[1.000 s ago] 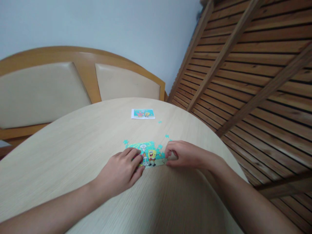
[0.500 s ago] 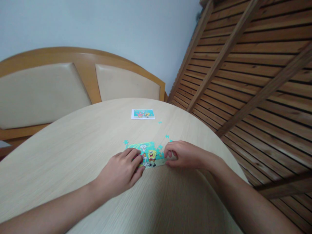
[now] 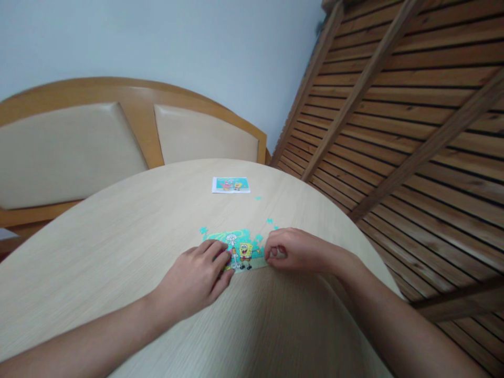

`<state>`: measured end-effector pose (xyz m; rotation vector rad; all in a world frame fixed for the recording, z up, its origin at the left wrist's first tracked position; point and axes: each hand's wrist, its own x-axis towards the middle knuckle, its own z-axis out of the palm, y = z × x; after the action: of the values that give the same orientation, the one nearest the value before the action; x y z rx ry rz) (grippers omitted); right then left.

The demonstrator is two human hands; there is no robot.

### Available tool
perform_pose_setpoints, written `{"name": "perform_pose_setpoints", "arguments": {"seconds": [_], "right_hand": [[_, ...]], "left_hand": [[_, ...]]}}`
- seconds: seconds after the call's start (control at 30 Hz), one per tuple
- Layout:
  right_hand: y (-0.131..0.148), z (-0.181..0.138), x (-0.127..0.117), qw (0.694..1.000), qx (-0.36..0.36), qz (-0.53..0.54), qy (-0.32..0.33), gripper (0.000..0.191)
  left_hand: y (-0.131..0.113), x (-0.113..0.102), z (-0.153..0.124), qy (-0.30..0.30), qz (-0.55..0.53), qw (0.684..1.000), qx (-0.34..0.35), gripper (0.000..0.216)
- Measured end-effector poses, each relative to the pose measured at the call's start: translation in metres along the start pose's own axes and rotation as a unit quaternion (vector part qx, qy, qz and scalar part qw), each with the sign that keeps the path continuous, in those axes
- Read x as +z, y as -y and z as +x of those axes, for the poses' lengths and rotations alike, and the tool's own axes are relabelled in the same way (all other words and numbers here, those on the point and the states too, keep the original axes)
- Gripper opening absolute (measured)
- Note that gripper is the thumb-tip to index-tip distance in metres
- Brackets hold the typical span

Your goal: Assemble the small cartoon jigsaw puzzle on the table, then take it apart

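Observation:
A mostly joined cartoon jigsaw puzzle (image 3: 244, 253) lies on the table in front of me, with a ragged gap along its upper right side. Across its left part rests my left hand (image 3: 199, 270), palm down, fingers stretched out and covering some of the picture. At the right edge is my right hand (image 3: 293, 249), thumb and forefinger pinched together against the border. What sits between those fingertips is hidden. Loose turquoise puzzle pieces lie around: one (image 3: 203, 230) beyond the upper left corner, another (image 3: 270, 221) just past my right hand.
The round wooden table (image 3: 157, 220) holds a small printed picture card (image 3: 232, 185) toward its far side, with a loose puzzle piece (image 3: 258, 198) near it. Behind stands a padded headboard (image 3: 205, 134). A slatted wooden panel (image 3: 394, 136) slants along the right.
My right thumb and forefinger have closed together at the puzzle's right edge, where a gap showed between them before. My left hand stays in place.

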<state>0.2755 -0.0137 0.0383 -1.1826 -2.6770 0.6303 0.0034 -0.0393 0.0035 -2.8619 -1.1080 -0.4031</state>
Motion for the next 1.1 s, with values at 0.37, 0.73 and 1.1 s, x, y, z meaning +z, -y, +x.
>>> {"name": "perform_pose_setpoints", "arguments": {"seconds": [0.37,0.73,1.1], "right_hand": [[-0.02,0.001,0.007,0.997,-0.007,-0.005,-0.074,0.039],[-0.028,-0.001,0.005,0.996,0.01,-0.001,-0.092,0.041],[-0.048,-0.008,-0.005,0.992,0.028,0.027,-0.119,0.044]], "left_hand": [[-0.002,-0.004,0.002,0.028,0.01,1.0,-0.009,0.024],[-0.001,0.0,0.0,0.013,0.003,1.0,-0.001,0.025],[0.0,0.0,-0.001,0.013,0.002,1.0,0.001,0.025]]}}
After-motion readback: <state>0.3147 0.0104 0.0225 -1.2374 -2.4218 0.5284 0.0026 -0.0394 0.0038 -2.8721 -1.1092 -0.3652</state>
